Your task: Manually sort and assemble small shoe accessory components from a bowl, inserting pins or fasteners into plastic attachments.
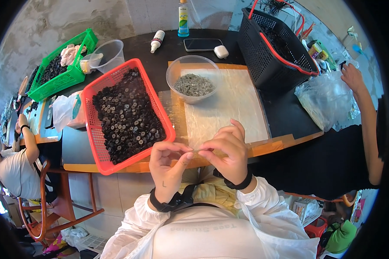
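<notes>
Dark surface (138, 47), grey wall (95, 19) beyond. Red basket (95, 146): dark discs (125, 116). Clear tub (188, 64): silvery slivers (194, 85). At near edge, my left hand (170, 166) and right hand (229, 151) pinch a tiny piece (195, 150).

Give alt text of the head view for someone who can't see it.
Left hand and right hand pinch a small thin piece by the table's near edge. Beyond are a red basket of black discs and, right of it, a clear bowl of thin grey pieces. A black basket stands farther right.
</notes>
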`<state>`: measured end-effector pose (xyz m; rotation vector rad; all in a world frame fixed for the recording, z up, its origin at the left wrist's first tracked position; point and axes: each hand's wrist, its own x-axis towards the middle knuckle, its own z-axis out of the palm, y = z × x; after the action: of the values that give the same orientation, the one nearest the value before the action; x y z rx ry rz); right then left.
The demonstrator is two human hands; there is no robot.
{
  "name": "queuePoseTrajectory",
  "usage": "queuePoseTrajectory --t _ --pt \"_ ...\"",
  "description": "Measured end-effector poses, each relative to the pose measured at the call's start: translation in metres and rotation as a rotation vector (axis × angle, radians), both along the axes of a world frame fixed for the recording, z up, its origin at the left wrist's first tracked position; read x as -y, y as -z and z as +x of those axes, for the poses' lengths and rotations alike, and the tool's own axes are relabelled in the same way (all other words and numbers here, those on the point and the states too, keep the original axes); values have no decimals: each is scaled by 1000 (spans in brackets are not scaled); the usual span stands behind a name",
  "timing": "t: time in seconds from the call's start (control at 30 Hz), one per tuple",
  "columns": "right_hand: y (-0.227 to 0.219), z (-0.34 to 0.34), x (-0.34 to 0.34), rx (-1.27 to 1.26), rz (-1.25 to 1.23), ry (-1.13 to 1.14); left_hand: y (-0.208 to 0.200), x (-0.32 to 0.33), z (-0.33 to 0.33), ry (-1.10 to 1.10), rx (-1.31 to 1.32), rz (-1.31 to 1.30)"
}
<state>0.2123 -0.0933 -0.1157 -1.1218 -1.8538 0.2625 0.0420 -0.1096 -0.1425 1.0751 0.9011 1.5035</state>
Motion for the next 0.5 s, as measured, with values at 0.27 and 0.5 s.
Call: queuePoseTrajectory --t 0.27,0.5 --pt "-2 6 -3 29 -12 -61 -12 0 -9 -36 -101 58" --pt "19 25 -4 15 -101 -45 -128 -54 -74 95 -1178 551"
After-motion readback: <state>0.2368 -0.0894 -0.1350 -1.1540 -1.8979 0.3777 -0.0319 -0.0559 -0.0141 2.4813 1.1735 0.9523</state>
